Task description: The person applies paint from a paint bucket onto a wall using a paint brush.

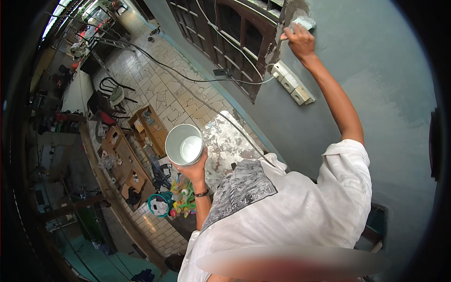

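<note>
White paint is seen inside a round tin (184, 144), which is gripped from below by the left hand (192, 168) and held up at chest height over the tiled floor (159, 89) far beneath. To its right, a dark wooden window frame (235, 42) is set in the grey wall (376, 70). At the frame's upper corner, a pale scraper (303, 22) is clasped by the raised right hand (300, 42) and pressed against a chipped patch of wall

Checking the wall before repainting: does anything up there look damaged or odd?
Yes. By the right hand, plaster is broken away beside the window frame, baring a rough pale patch. The left hand holds a can.
</note>
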Motion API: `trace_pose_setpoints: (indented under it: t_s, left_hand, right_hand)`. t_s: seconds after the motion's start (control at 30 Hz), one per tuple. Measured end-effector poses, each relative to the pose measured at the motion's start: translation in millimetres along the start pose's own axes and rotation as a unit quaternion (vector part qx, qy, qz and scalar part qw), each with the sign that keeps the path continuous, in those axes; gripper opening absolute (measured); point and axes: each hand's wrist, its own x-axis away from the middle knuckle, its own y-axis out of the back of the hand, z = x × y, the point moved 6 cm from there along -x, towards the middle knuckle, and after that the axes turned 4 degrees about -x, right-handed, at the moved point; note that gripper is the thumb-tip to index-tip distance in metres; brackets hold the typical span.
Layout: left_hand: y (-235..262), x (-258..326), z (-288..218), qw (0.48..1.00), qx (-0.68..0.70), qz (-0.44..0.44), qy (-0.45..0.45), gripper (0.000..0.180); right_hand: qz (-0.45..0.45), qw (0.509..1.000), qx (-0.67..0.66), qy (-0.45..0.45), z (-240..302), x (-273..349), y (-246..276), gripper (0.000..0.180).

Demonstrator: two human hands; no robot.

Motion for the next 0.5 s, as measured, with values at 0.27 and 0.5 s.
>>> trace_pose_setpoints:
  t_s: [0.27,0.5]
  left_hand:
    - [1.6,10.7,0.2,0.999,0.019,-0.001,0.039,0.115]
    - [13.8,16.0,15.3,0.999,-0.011,-0.028,0.035,0.121]
  right_hand:
    - [0.219,0.973,-0.069,0.029,31.5,87.7,-112.4,0.02]
    - [0.101,0.961,-0.199,-0.165,-32.1,63.4,-99.3,0.017]
